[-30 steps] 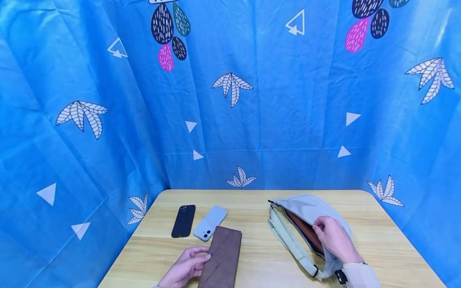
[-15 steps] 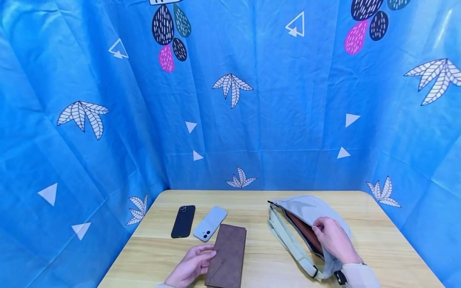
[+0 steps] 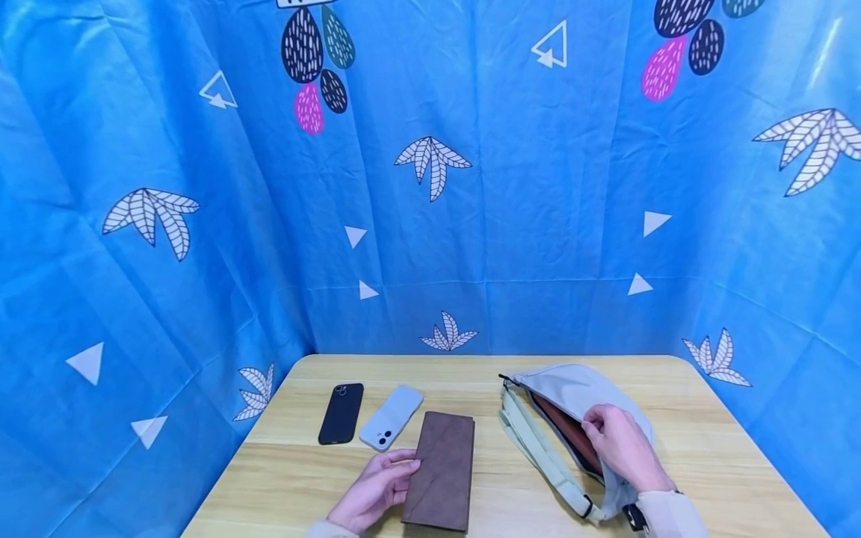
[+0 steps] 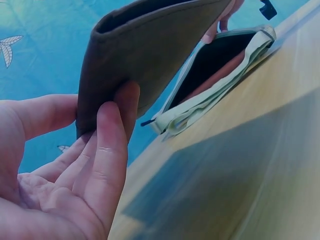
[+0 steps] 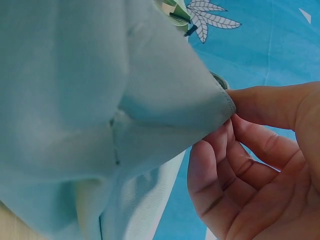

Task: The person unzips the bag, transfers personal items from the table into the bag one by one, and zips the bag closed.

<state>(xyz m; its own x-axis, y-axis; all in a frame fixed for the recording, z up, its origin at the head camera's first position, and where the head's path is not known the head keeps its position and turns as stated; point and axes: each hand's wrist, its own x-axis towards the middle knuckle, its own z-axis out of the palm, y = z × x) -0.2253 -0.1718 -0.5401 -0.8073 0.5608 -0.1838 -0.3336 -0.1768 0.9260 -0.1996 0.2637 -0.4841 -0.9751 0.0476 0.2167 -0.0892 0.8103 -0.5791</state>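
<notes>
My left hand [image 3: 378, 489] pinches the left edge of a long brown wallet [image 3: 440, 471], thumb on one face and fingers on the other. In the left wrist view the wallet [image 4: 150, 55] is tilted in the air, with its shadow on the table beneath. At the right, my right hand [image 3: 622, 444] pinches the opening's edge of a pale grey-green waist bag [image 3: 578, 388] and keeps it gaping. Inside, the reddish-brown lining shows. The right wrist view has thumb and fingers on a folded corner of the bag's fabric [image 5: 175, 100].
A black phone [image 3: 341, 413] and a light-coloured phone [image 3: 392, 418] lie face down on the wooden table [image 3: 538, 515], left of the wallet. The bag's pale green strap [image 3: 545, 456] lies along its left side. A blue patterned curtain [image 3: 525, 149] hangs around the table.
The wallet has moved right and a little away from me in my left hand, towards the bag. My right hand and the bag have stayed in place.
</notes>
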